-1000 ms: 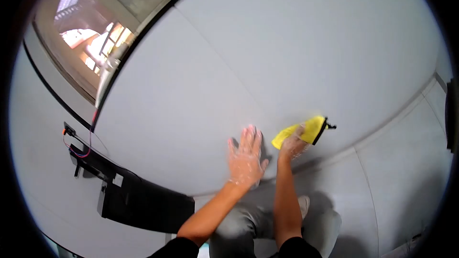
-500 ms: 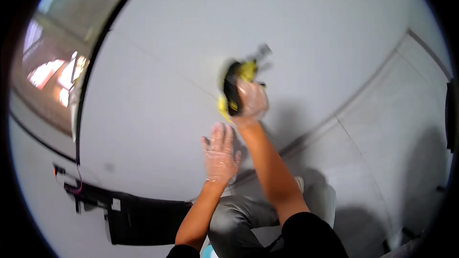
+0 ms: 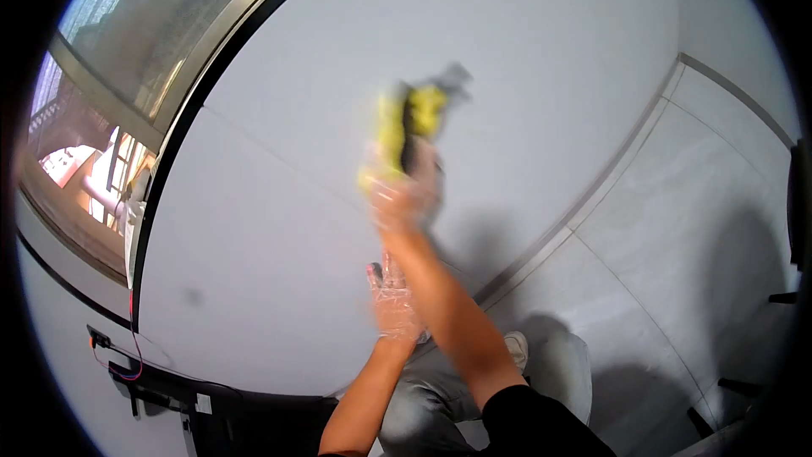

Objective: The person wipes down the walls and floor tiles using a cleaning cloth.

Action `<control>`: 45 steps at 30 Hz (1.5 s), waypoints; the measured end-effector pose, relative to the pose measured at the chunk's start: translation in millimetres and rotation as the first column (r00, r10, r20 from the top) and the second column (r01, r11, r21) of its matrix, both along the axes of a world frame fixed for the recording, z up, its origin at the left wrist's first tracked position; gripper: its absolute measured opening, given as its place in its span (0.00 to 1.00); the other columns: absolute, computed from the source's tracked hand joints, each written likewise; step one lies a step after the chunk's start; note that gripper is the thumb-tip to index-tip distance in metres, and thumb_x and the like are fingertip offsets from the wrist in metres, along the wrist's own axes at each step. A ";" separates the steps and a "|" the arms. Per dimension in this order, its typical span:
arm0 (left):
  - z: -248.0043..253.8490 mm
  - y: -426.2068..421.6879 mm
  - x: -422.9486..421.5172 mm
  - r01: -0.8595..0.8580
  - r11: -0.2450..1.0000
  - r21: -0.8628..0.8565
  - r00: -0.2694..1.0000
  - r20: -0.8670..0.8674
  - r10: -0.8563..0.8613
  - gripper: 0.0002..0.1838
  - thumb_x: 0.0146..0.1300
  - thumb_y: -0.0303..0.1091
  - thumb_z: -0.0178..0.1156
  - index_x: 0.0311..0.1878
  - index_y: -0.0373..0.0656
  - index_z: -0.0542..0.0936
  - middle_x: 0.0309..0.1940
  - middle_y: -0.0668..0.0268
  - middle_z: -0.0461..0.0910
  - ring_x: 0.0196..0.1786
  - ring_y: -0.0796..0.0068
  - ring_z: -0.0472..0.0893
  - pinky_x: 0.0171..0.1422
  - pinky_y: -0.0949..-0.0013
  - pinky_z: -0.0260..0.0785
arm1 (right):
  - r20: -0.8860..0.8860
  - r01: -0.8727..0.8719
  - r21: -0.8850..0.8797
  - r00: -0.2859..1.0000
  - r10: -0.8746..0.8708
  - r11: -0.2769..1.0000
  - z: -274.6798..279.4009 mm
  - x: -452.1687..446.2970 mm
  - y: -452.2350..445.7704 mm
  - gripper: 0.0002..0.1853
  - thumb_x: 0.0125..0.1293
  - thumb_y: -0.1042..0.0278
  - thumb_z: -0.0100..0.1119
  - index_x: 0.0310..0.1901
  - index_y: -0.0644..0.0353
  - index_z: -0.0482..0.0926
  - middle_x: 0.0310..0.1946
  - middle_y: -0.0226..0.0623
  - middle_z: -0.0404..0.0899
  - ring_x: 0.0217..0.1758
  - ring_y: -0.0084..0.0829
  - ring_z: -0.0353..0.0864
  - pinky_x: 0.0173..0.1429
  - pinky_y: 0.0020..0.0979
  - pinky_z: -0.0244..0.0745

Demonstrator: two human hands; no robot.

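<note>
My right hand (image 3: 406,190), in a thin clear plastic glove, grips a yellow-and-black handheld tool (image 3: 410,118). The tool is smeared by motion, and a blurred grey tip at its upper right shows in front of the pale wall (image 3: 541,42). Its exact kind cannot be made out. Lower down, my left hand (image 3: 396,309) wears the same clear glove. Its fingers are stretched out flat against or close to the wall, and my right forearm hides part of them. It holds nothing.
A window with a metal frame (image 3: 245,13) is at the upper left. A black item (image 3: 262,419) with cables stands low on the left. A grey baseboard (image 3: 605,178) runs between the wall and the tiled floor (image 3: 668,262). A shoe (image 3: 516,347) shows below my right arm.
My right hand has shifted left with the tool, and its forearm now crosses in front of my left hand's fingers. The view has turned slightly, showing more of the window.
</note>
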State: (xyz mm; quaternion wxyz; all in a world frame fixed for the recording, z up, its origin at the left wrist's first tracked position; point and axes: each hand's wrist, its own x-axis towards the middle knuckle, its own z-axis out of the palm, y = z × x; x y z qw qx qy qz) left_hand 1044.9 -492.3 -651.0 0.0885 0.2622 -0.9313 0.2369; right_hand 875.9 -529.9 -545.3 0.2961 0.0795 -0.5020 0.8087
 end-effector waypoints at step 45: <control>-0.3 3.1 -29.6 0.004 0.981 0.192 1.000 0.006 -0.005 0.55 0.62 0.49 0.68 0.83 0.36 0.48 0.83 0.40 0.42 0.85 0.37 0.38 0.83 0.33 0.29 | 0.984 -0.182 -0.046 0.160 0.076 0.982 -462.3 -78.3 15.1 0.33 0.73 0.39 0.56 0.60 0.67 0.78 0.55 0.52 0.84 0.61 0.52 0.81 0.66 0.48 0.73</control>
